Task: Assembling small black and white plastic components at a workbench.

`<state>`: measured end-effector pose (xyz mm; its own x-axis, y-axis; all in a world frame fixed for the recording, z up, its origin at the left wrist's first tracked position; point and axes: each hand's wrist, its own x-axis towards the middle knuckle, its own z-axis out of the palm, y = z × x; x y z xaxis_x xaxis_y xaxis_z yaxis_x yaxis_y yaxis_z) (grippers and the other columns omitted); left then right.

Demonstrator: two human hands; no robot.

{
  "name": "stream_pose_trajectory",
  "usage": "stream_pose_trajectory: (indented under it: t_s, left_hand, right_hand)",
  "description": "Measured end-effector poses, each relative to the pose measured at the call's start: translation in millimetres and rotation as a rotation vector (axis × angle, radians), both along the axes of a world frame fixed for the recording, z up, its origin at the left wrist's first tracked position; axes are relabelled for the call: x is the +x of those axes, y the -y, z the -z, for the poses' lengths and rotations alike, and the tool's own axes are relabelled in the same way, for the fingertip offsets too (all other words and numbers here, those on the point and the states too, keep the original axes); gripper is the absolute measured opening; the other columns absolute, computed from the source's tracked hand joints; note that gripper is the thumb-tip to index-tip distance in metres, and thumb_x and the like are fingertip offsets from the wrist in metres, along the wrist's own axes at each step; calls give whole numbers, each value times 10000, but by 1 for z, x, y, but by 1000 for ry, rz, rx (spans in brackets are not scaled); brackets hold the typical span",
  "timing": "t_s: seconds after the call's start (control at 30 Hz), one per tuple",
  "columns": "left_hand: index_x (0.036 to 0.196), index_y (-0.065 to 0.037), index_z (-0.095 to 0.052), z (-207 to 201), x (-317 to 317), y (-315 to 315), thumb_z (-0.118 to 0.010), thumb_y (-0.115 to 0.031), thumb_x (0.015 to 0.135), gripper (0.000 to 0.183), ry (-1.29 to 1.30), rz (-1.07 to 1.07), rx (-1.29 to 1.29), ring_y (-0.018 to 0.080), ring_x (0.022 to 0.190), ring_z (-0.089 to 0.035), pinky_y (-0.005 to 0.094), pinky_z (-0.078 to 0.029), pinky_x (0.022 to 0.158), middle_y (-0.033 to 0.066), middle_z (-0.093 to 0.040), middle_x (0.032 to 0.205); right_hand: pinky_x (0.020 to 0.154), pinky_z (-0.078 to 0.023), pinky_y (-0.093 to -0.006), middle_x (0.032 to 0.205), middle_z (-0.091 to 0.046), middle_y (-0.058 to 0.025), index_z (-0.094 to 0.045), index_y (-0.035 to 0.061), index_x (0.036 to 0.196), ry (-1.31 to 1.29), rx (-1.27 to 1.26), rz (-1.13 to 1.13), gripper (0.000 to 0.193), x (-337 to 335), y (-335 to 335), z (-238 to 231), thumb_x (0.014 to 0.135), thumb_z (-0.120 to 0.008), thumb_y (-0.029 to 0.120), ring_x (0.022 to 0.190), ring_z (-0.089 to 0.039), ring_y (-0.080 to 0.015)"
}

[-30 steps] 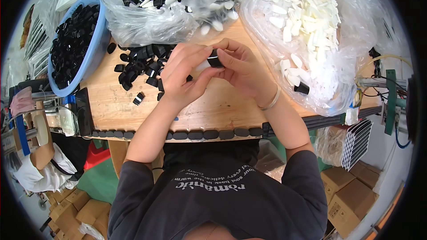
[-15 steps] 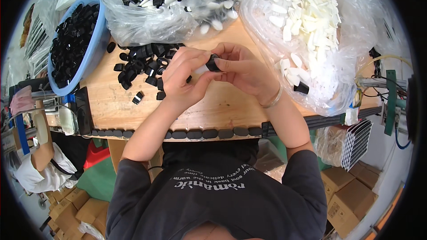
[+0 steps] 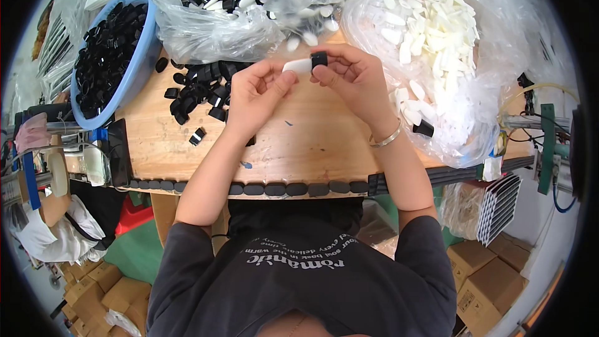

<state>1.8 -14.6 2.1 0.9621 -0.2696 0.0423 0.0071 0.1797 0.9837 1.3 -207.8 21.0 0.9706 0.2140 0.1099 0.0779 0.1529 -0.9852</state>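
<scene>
The left hand (image 3: pixel 259 90) has thumb and fingertips pinched round one end of a white piece (image 3: pixel 297 66), which lies between the two hands. The right hand (image 3: pixel 352 78) grips a black cap (image 3: pixel 319 60) between thumb and fingers, and the cap meets the piece's other end (how deep it sits, I cannot tell). Left of the left hand lie loose caps (image 3: pixel 196 84) on the table (image 3: pixel 324 131), with a blue basin (image 3: pixel 152 22) of more black parts farther left. Beyond the hands rests a clear bag (image 3: pixel 212 40) of black and white parts; right of the right hand spreads another bag (image 3: pixel 368 28), holding white pieces (image 3: pixel 440 25).
</scene>
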Motion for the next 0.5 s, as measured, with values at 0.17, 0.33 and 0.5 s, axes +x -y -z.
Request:
stream_pose_trajectory:
  t_s: [0.17,0.33,0.5]
  left_hand:
    - [866,13,-671,3,-1,-1,-618,-95,913,129,153,-76,198,62,644,-543,183,-422,579,16,-627,740]
    - [827,-4,-688,-2,-1,-4,-653,-88,882,106,178,-150,82,15,610,-493,172,-376,542,-18,-626,711]
    - [873,21,-680,-6,-1,-11,-650,-87,885,112,61,-11,150,13,624,-504,168,-395,557,-14,-634,728]
  right_hand:
    - [695,-523,-221,913,-658,-56,-604,-43,1142,-32,-39,-51,301,-1,3,-3,847,-663,-19,785,-626,-100]
    - [686,-524,-224,890,-656,-48,-622,-50,1107,-31,-59,-31,266,-5,1,-12,845,-661,-23,767,-618,-96]
    - [630,-501,-208,852,-653,-29,-643,-48,1068,-105,-162,-56,242,-3,7,-12,832,-675,-12,708,-596,-71]
